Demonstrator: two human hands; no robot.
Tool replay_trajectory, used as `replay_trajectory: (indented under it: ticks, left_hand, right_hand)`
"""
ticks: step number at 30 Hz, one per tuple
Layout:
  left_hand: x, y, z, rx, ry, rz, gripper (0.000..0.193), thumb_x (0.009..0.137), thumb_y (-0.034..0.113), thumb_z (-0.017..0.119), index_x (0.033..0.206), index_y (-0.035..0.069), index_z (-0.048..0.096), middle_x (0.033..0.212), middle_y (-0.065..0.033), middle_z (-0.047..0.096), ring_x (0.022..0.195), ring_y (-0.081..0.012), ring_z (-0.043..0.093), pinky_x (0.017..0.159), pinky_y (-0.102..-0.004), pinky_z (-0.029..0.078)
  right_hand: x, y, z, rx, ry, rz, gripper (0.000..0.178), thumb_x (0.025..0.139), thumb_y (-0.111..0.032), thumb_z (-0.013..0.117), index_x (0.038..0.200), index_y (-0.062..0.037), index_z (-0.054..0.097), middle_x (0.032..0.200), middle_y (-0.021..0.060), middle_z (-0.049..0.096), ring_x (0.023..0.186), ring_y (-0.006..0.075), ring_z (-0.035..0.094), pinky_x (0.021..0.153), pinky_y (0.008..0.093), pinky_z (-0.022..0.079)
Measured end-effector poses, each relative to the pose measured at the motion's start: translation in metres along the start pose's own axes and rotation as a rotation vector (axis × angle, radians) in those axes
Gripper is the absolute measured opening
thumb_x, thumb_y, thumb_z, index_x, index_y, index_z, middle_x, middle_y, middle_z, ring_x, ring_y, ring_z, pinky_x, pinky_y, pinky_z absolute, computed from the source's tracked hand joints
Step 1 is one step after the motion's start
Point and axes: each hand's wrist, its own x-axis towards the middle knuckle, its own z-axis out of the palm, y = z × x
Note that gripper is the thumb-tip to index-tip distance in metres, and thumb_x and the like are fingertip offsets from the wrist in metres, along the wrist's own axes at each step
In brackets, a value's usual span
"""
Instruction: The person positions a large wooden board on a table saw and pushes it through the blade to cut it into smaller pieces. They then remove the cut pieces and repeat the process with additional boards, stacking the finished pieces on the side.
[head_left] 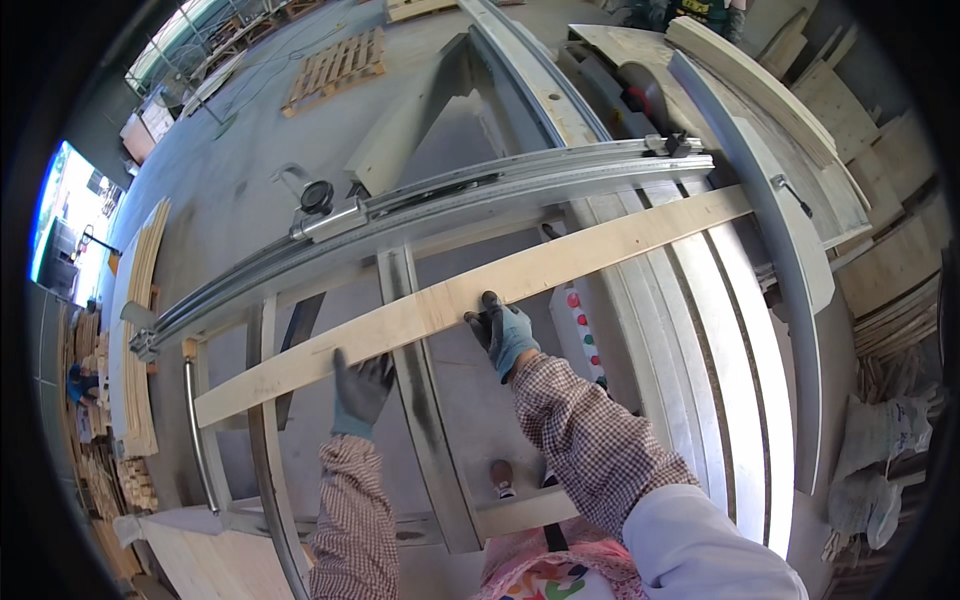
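Observation:
A long, narrow wooden board (430, 308) lies slantwise over the metal frame of a sliding table saw (400, 270). Its right end reaches the saw's long grey fence (770, 220). My left hand (362, 392), in a grey-blue glove, holds the board's near edge left of the middle, one digit on top and the other fingers at its underside. Close to the middle, my right hand (502, 335) grips the same edge in a like glove, a dark fingertip on the upper face. The undersides of both grips are partly hidden.
A metal crosscut rail (420, 205) with a black knob runs beyond the board. Past the fence stands a bench with planks (750, 90). Stacked boards (140, 330) stand at left, a pallet (335, 70) lies on the far floor, and white sacks (880, 440) are at right.

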Motion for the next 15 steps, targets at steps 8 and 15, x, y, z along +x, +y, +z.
replay_trajectory:
  ticks: [8,15]
  left_hand:
    - [0.019,0.097,-0.124,0.011,0.27,0.487,0.06,0.08,0.047,0.056,0.12,0.006,0.041,0.121,-0.0087,0.046,0.11,-0.0215,0.046,0.094,-0.033,0.039]
    - [0.052,0.068,-0.069,0.183,0.215,0.3,0.053,0.084,0.04,0.054,0.124,0.007,0.04,0.121,-0.0102,0.047,0.114,-0.0235,0.043,0.096,-0.034,0.035]
  right_hand:
    - [0.0,-0.069,-0.028,-0.028,0.095,-0.034,0.031,0.083,-0.033,0.059,0.097,-0.0058,0.051,0.085,0.0084,0.06,0.068,0.0185,0.061,0.055,0.0234,0.052]
    - [-0.021,-0.055,-0.012,-0.335,-0.184,0.241,0.043,0.081,-0.037,0.06,0.109,-0.0057,0.049,0.095,0.0104,0.06,0.079,0.0193,0.06,0.066,0.0289,0.052]
